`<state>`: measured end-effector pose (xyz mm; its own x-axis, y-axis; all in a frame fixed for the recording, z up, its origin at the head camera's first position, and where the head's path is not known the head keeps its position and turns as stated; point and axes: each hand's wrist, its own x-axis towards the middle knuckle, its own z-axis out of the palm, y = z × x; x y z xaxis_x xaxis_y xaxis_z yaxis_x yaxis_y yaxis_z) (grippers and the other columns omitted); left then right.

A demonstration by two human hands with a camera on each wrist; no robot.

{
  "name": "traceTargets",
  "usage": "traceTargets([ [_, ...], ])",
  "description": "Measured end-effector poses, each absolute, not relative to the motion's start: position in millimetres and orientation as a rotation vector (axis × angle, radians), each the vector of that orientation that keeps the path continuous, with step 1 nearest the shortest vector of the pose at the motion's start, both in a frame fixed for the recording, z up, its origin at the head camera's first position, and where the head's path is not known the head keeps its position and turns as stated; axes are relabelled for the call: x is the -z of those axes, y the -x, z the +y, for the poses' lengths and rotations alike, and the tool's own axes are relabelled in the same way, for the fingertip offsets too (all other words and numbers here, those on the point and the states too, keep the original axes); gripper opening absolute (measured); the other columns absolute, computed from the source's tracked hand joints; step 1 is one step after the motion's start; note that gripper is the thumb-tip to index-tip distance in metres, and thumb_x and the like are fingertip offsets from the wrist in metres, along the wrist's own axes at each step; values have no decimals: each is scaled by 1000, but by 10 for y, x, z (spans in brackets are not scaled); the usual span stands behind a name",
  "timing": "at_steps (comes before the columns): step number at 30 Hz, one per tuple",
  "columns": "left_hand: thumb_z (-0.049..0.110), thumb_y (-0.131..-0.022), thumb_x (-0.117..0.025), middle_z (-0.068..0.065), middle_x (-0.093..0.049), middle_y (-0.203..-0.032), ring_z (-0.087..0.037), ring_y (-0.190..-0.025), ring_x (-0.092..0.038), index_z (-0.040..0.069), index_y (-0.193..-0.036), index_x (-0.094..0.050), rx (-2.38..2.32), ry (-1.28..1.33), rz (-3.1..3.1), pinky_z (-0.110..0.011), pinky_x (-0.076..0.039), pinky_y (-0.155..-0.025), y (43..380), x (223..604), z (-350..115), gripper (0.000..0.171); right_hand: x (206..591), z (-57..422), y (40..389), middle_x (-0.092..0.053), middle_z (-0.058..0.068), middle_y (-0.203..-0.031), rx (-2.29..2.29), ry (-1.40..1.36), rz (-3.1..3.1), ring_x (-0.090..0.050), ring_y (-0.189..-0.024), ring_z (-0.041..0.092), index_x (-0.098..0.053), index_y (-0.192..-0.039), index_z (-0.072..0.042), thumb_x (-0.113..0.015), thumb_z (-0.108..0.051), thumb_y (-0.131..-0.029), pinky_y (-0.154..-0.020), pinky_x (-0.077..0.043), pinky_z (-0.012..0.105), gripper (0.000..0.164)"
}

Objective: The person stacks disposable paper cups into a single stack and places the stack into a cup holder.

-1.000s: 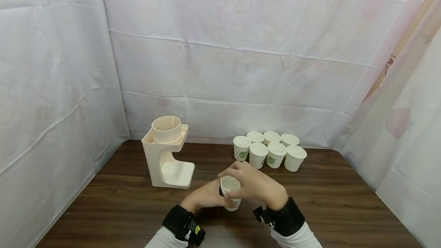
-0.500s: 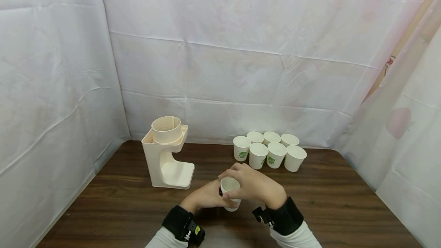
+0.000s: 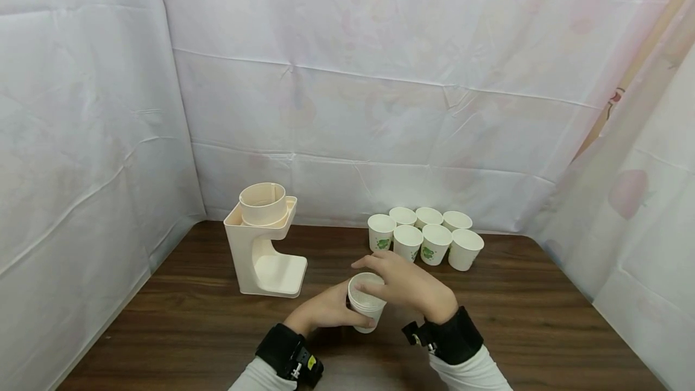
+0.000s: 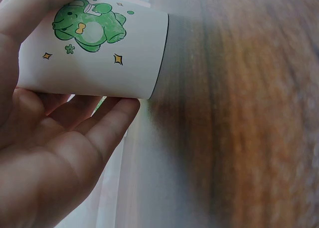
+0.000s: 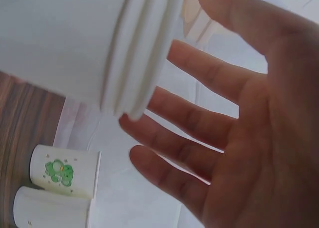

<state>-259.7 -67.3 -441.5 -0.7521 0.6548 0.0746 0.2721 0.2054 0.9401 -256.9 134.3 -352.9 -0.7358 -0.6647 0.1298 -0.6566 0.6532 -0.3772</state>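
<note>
A short stack of nested white paper cups (image 3: 370,308) stands mouth up, tilted slightly right, near the front of the table in the head view. My left hand (image 3: 326,308) grips it low from the left side, thumb in front. In the left wrist view, the lowest cup (image 4: 94,48) shows a green cartoon animal, and its base is at or just above the wood; I cannot tell which. My right hand (image 3: 407,282) hovers around the rims from the right. Its fingers (image 5: 199,118) are spread loosely by the stacked rims (image 5: 142,53) in the right wrist view, without pinching them.
Several white paper cups (image 3: 436,246) stand in two rows at the back right of the brown wooden table (image 3: 179,330). A cream plastic stand (image 3: 244,252) with a round tube (image 3: 263,209) on top is at the left. White cloth (image 3: 347,89) hangs behind.
The right hand has loosened from the cup rim and shifted slightly to the right. More rims show on the stack, which leans a little rightward now. The left hand keeps its grip.
</note>
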Motion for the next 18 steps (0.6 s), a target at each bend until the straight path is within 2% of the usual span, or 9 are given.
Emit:
traceTargets([
  [4, 13, -82, -82, 3, -61, -122, -14, -112, -58, 14, -142, -44, -1571, -845, 2148, -36, -43, -97, 2599, 4413, -673, 71, 3527, 1417, 2631, -59, 5, -130, 654, 1143, 2927, -57, -120, 23, -64, -130, -19, -62, -33, -101, -94, -49, 44, 33],
  [12, 13, -78, -85, 4, -63, -119, -13, -112, -59, 12, -140, -48, -1588, -840, 2201, -34, -43, -98, 2609, 4431, -658, 72, 3574, 1612, 2802, -64, 11, -121, 647, 1177, 3146, -59, -110, 31, -65, -128, -9, -68, -24, -97, -89, -49, 48, 34],
  [18, 13, -79, -85, 4, -63, -121, -14, -113, -58, 12, -141, -47, -1587, -822, 2200, -35, -43, -99, 2607, 4437, -656, 73, 3623, 1719, 2895, -63, 12, -125, 662, 1089, 3191, -55, -120, 35, -64, -129, -10, -68, -24, -97, -96, -46, 50, 35],
])
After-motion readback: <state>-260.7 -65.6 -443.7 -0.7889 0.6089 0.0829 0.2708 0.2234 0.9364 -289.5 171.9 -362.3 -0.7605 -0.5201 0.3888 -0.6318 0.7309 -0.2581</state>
